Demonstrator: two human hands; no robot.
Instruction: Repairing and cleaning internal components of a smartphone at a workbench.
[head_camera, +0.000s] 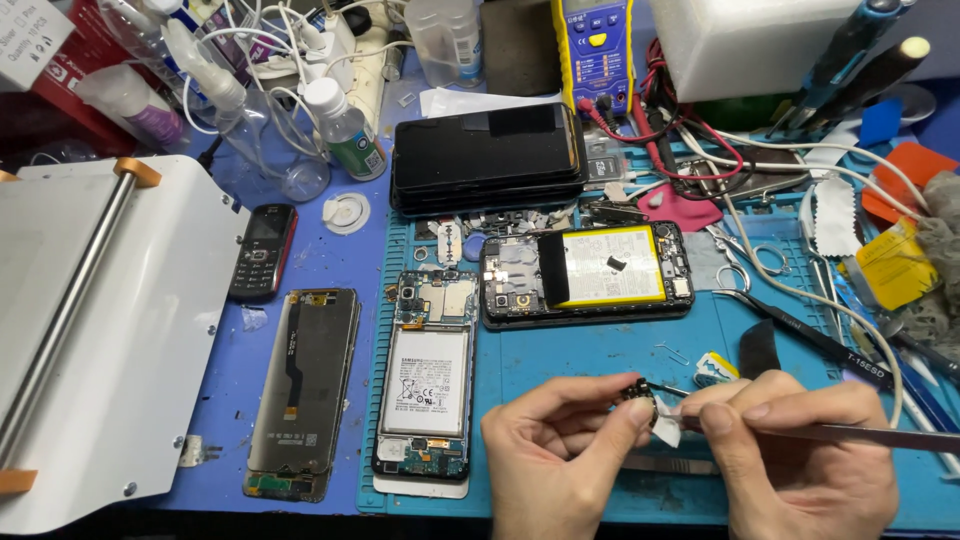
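At the near edge of the blue mat (590, 360) we have both hands pinched shut on small work. Our left hand (555, 455) has thumb and forefinger closed around a small dark part (637, 392) with a white scrap (666, 428) hanging just under it. Our right hand (800, 450) is closed around thin metal tweezers (880, 435); the handle runs out to the right and the dark tip (668, 389) touches the part from its right side.

Largest first, going out from the grip:
- Far left of it, well apart: white machine (130, 330) with a steel roller bar (70, 300).
- Straight up from it, far side of the mat: stack of dark phones (487, 155).
- Just above it: opened phone lying sideways (585, 272), yellow-edged battery showing.
- Just left of our left hand: second opened phone (427, 385), upright, white battery showing.
- Further left: separated screen panel (305, 390), back side up.
- Up-left beyond that: small black keypad phone (263, 250).
- Top, behind the stack: blue and yellow meter (593, 45) with red leads (690, 140).
- Right of the grip, near: black tweezers (800, 325) and scissors (745, 265).
- Just above our right hand: small white and yellow scrap (715, 368).
- Below the part, between our hands: another metal tool (665, 464), partly hidden.
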